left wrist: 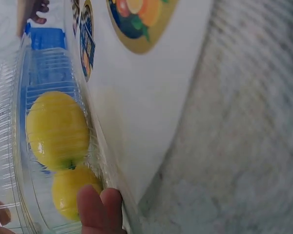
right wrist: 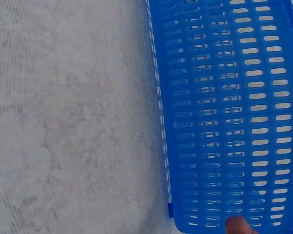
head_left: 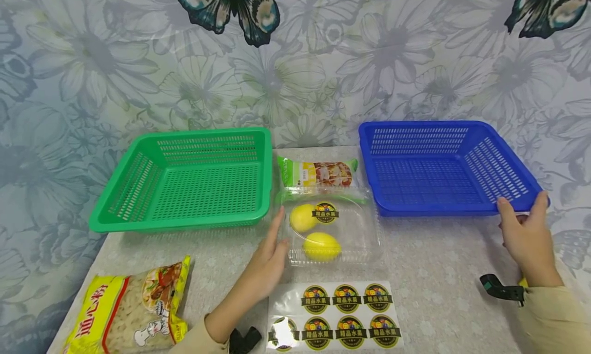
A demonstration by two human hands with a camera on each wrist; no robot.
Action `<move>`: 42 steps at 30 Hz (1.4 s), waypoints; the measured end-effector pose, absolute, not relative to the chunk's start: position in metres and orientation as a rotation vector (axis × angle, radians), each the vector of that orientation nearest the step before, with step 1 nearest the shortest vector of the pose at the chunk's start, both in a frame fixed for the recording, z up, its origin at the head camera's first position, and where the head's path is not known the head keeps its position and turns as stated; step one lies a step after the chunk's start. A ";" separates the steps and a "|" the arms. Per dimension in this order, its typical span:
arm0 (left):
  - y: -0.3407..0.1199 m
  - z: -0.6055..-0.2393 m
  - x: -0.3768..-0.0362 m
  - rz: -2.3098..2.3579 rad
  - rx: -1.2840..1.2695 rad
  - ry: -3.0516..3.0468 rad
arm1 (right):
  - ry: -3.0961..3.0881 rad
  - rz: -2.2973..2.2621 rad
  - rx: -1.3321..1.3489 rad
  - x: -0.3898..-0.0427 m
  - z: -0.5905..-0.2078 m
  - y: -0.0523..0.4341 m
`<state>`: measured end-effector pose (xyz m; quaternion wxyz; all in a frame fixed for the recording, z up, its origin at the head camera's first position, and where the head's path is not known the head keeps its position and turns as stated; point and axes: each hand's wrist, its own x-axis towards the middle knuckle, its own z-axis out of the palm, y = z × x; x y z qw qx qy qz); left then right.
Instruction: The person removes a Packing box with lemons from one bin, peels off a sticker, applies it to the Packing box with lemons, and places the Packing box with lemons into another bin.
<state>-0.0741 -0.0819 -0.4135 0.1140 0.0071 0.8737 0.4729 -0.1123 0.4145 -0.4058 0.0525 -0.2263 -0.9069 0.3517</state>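
Left hand (head_left: 270,261), fingers straight, touches the clear lemon box (head_left: 334,231); right hand (head_left: 526,233) grips the blue basket (head_left: 443,164). Grey speckled desk (head_left: 438,272), floral wall (head_left: 323,61). The left wrist view alone shows fingertips (left wrist: 100,209) against the box.

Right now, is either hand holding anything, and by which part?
The right hand grips the blue basket at its near right corner rim. The left hand only touches the clear lemon box on its left side.

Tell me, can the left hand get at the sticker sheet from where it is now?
Probably yes. The left hand rests against the clear lemon box, and the sticker sheet lies flat just beside it with nothing on top or between.
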 end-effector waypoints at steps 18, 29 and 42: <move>-0.080 -0.410 -0.078 1.624 -0.033 2.297 | -2.790 1.082 -0.693 -0.113 -0.408 0.414; -0.086 -0.411 -0.088 1.837 -0.005 1.978 | -2.793 1.078 -0.671 -0.113 -0.411 0.415; -0.082 -0.411 -0.087 1.916 -0.039 1.924 | -2.724 1.132 -0.640 -0.114 -0.413 0.414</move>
